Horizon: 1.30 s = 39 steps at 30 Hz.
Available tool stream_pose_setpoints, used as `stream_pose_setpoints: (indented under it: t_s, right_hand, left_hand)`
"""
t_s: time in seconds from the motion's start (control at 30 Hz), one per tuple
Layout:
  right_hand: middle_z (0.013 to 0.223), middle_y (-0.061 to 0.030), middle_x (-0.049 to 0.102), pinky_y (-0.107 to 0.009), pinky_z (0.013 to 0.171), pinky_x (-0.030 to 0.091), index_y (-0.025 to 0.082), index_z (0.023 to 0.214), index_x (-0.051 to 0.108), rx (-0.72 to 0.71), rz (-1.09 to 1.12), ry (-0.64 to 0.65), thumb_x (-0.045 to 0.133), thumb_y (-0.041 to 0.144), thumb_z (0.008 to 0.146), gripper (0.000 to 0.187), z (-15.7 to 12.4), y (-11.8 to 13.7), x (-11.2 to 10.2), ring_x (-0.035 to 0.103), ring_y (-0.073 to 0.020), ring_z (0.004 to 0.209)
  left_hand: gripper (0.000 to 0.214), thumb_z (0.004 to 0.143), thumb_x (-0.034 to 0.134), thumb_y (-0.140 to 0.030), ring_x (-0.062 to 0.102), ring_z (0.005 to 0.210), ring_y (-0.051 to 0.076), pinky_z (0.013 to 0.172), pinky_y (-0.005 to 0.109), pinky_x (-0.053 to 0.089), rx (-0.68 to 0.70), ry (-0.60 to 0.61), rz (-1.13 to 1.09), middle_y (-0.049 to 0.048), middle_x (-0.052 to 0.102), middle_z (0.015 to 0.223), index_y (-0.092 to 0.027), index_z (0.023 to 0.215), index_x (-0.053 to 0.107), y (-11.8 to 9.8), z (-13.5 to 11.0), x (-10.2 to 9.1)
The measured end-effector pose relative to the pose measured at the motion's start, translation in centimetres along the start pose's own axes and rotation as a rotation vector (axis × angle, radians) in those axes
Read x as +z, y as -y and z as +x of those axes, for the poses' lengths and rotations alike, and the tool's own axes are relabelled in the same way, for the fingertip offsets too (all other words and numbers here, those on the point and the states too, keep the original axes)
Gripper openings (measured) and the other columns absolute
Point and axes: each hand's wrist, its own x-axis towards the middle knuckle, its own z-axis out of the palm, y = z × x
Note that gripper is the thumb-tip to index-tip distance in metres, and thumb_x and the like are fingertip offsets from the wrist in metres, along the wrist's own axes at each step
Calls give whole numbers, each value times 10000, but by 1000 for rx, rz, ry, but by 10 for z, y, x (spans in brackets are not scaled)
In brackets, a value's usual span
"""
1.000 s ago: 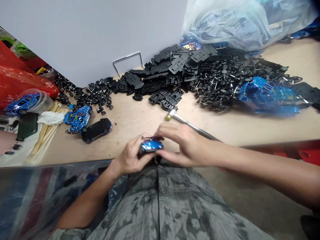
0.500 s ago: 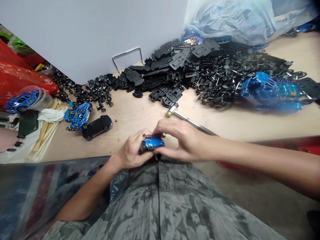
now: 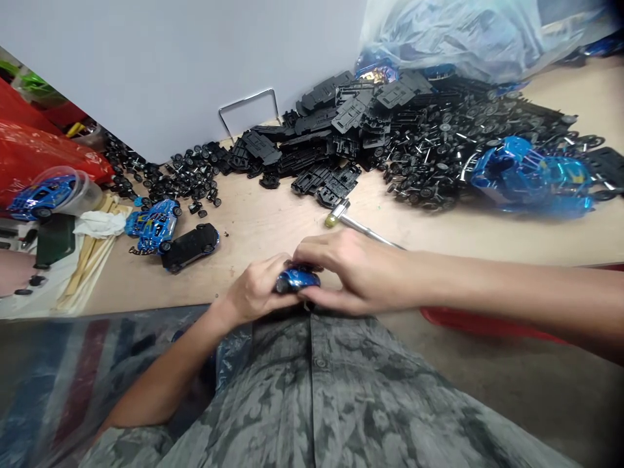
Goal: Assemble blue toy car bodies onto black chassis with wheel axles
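Observation:
My left hand (image 3: 253, 294) is wrapped round a small shiny blue toy car body (image 3: 296, 280) held just above the front edge of the wooden table (image 3: 273, 227). My right hand (image 3: 348, 273) covers the car from the right, fingers pinched over its top and its right end. What lies on top of the car is hidden under those fingers. A small hammer (image 3: 341, 216) with a metal handle lies on the table right behind my right hand.
A big heap of black chassis plates (image 3: 331, 130) and wheel axles (image 3: 439, 156) fills the back. Blue car bodies (image 3: 526, 175) lie at the right, a clear plastic bag (image 3: 468, 36) behind. Two finished blue cars (image 3: 151, 224) and a black chassis (image 3: 190, 246) sit at the left, near loose wheels (image 3: 190, 179).
My right-hand fingers have closed down over the top of the blue car, hiding the axle piece seen on it before. Both hands stayed at the table edge.

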Motion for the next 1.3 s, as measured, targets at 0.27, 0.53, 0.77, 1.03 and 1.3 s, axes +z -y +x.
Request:
stream_pose_setpoints:
  t_s: [0.27,0.53,0.77,1.03,1.3]
  right_hand:
    - [839,-83,601,-307,671,375,100,1022,590,-100,-179,-127,501,219,988,152,-8,-2,21,514,-187,726]
    - [905,-85,657,-293,694,436,124,1094,599,-22,36,-204,603,250,970,176,-12,0,22,579,-183,783]
    - [846,-64,611,-296,664,424,119,1070,609,-71,-17,-273,561,179,950,143,-15,0,34,535,-174,732]
    - [943,-96,638,-314,743,464,123,1129,590,-22,-10,-208,585,214,968,186,-16,5,26,584,-198,830]
    - [856,-77,609,-325,702,434,131,1050,597,-104,-91,-218,542,196,951,131,-11,4,23,544,-203,764]
  left_hand:
    - [371,1006,562,-521,695,767,184,679,255,535,-55,30,-2,47,689,884,-171,1129,569,3,-2,6]
    - [444,923,699,-518,740,850,192,767,259,584,-143,-101,-126,70,747,960,-166,1182,619,0,-11,6]
    - [434,912,743,-401,751,955,207,855,275,598,-77,-157,-134,87,748,1044,-169,1249,600,2,-14,11]
    - [425,946,695,-429,738,916,191,825,267,585,-28,-166,-118,76,725,1014,-174,1259,563,-2,-9,11]
    - [445,971,629,-495,730,934,228,817,306,582,-55,-64,-82,94,723,1015,-175,1271,557,0,-10,11]
